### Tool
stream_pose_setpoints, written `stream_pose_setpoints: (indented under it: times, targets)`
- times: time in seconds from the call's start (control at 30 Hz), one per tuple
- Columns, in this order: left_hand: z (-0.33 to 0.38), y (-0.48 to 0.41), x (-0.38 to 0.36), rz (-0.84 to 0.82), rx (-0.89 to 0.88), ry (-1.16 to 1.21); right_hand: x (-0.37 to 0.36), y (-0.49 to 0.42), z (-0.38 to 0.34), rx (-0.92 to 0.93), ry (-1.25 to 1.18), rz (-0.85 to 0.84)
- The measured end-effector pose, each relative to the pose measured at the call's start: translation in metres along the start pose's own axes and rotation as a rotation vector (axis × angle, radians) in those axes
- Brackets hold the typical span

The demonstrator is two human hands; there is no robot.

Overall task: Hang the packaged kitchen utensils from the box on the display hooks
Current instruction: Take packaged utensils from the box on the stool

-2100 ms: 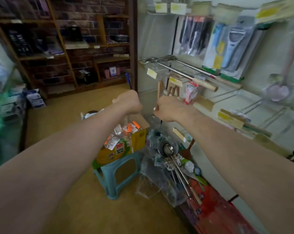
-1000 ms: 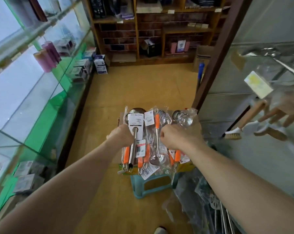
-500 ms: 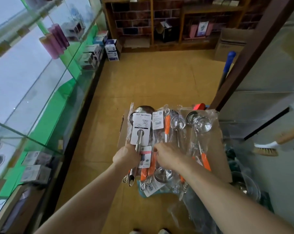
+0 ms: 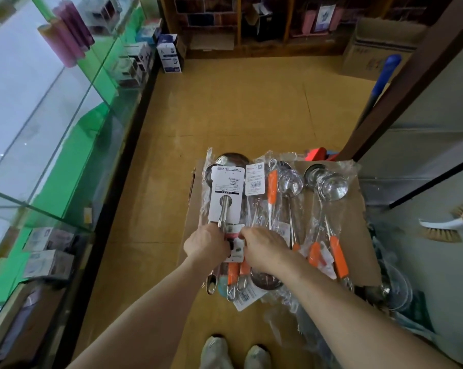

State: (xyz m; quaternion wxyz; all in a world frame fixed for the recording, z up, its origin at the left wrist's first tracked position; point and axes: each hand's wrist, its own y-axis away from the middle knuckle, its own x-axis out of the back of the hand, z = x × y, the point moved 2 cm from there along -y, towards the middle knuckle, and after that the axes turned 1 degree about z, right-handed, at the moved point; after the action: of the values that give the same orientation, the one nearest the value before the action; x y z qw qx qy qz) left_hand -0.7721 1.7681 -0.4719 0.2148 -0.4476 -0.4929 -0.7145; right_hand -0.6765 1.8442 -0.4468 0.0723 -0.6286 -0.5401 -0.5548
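Several packaged utensils in clear plastic lie across the open cardboard box (image 4: 358, 230): a steel ladle with a white card (image 4: 226, 198), orange-handled strainers (image 4: 289, 187) and ladles (image 4: 331, 187). My left hand (image 4: 205, 245) grips the steel ladle's handle just below its card. My right hand (image 4: 265, 247) curls its fingers over a small white-and-pink packet (image 4: 234, 245) and the packages beside it. The display hooks are out of view.
A glass display case (image 4: 52, 145) with green shelves runs along the left. A wooden post (image 4: 411, 75) and a blue-handled broom (image 4: 382, 75) stand at the right, with brushes (image 4: 448, 227) hanging. Bagged metalware (image 4: 395, 291) lies at the lower right. My shoes (image 4: 235, 352) stand on yellow floor.
My head has turned from the hook wall down to the box. Both hands came down onto the packaged utensils; the left has closed round the steel ladle's handle.
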Motion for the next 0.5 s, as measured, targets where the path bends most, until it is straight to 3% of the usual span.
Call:
stream_pose_setpoints:
  times: [0.3,0.5]
  targets:
    - [0.007,0.016,0.040,0.123,-0.046,0.415,0.023,-0.004,-0.024,0.094,-0.080,0.195]
    - [0.016,0.015,0.083,0.110,-0.120,0.607,0.056,-0.007,-0.039,0.165,-0.042,0.349]
